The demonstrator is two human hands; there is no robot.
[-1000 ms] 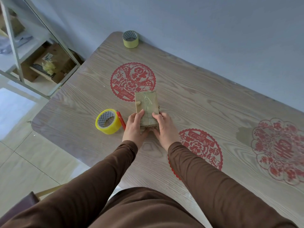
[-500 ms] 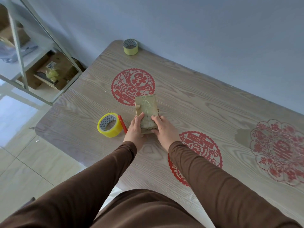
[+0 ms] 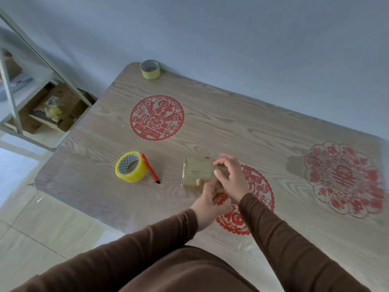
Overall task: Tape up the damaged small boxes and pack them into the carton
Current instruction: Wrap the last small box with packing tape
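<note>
A person in brown sleeves stands at a wood-grain table [image 3: 210,127] and has a small cardboard box [image 3: 197,172] in both hands. The box sits at the near middle of the table, just left of a red paper-cut circle [image 3: 259,192] that the hands partly cover. The left hand [image 3: 207,200] comes up from below, its fingers curled round the near edge of the box, with a thumb tip showing against the box's side. The right hand [image 3: 230,178] lies over the right end of the box, fingers bent and gripping it from above. Whether the box rests on the table or is held just off it, I cannot tell.

To the left of the box, apart from it, a yellow tape roll [image 3: 131,167] lies on its side, and a red pen [image 3: 149,168] lies touching its right edge. A second tape roll [image 3: 150,69] stands at the far left corner, close to the blue wall. Another red paper-cut circle [image 3: 157,118] lies beyond the box, and a paler flower-shaped one [image 3: 345,179] is at the far right. Left of the table stands a metal shelf [image 3: 12,102] with cardboard cartons [image 3: 61,108] at its foot.
</note>
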